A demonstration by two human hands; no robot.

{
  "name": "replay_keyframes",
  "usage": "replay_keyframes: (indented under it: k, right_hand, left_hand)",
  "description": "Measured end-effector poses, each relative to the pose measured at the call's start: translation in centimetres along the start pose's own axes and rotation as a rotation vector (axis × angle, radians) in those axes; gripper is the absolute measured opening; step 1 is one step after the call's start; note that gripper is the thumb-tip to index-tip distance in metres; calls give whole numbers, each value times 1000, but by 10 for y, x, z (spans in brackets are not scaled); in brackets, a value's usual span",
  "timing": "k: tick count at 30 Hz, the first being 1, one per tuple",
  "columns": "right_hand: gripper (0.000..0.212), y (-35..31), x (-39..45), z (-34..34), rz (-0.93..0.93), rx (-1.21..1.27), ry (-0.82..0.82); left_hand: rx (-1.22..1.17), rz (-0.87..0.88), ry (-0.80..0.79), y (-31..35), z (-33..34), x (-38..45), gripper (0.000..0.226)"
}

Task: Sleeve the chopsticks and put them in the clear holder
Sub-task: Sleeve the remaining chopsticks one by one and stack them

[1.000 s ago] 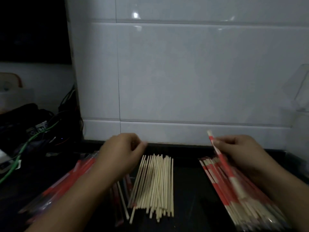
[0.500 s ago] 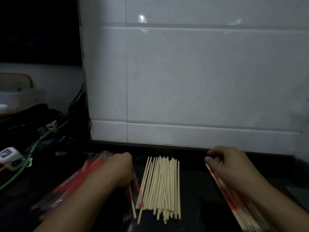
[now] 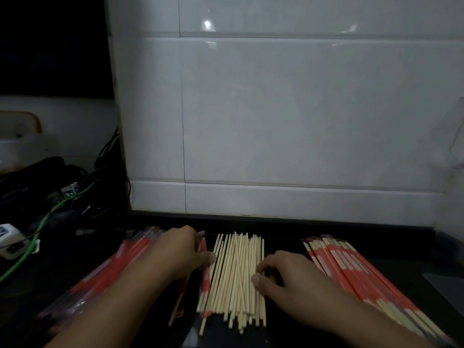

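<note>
Dim frame, lots hard to read. Left hand [image 3: 180,252] sits at lower centre-left over the right edge of the pile of empty red sleeves [image 3: 118,262]; its fingertips are hidden on the far side, so cannot tell if the grip is clamped on a sleeve or just resting. One sleeve [image 3: 204,277] lies just right of that hand, touching the bare chopsticks [image 3: 236,277], which are spread in a loose bundle at bottom centre on the dark desk [image 3: 281,229]. Right hand [image 3: 286,277] is at the right edge of that bundle, fingers curled and thumb tip touching the outer sticks; whether it actually pinches one is too dark to tell. Sleeved chopsticks [image 3: 351,270] are stacked at lower right, the near ends cut off behind the right forearm and the frame edge. The clear holder [image 3: 452,136] is barely visible at the right edge against the white tiled wall [image 3: 276,121], mostly cut off; contents unreadable. Cables [image 3: 50,212] and dark clutter at left, details lost in shadow.
</note>
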State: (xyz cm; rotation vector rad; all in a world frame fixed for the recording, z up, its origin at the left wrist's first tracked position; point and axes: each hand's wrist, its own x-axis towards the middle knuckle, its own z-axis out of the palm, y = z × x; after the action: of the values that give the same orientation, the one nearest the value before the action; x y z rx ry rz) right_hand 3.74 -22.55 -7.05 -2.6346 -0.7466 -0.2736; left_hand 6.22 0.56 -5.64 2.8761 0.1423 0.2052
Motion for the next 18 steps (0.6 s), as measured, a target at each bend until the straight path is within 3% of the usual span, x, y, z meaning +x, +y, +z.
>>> replay_keyframes:
  k: [4,10,12,16,18]
  right_hand:
    - [46,-1,-1,2,19,15,-13]
    - [40,-4,0,5,-1,6,-10]
    - [39,-3,0,6,-16,21,0]
    - [37,1,-1,4,-76,51,-27]
    - [35,1,0,3,-120,50,-47]
  left_hand:
    - [37,-46,24,2,3,2,30]
    - [-80,-85,69,4,-6,0,23]
    - [-292,-81,106,6,-9,-1,15]
    - [-1003,9,53,19,-20,-12,11]
    - [-1193,79,29,26,-26,-18,9]
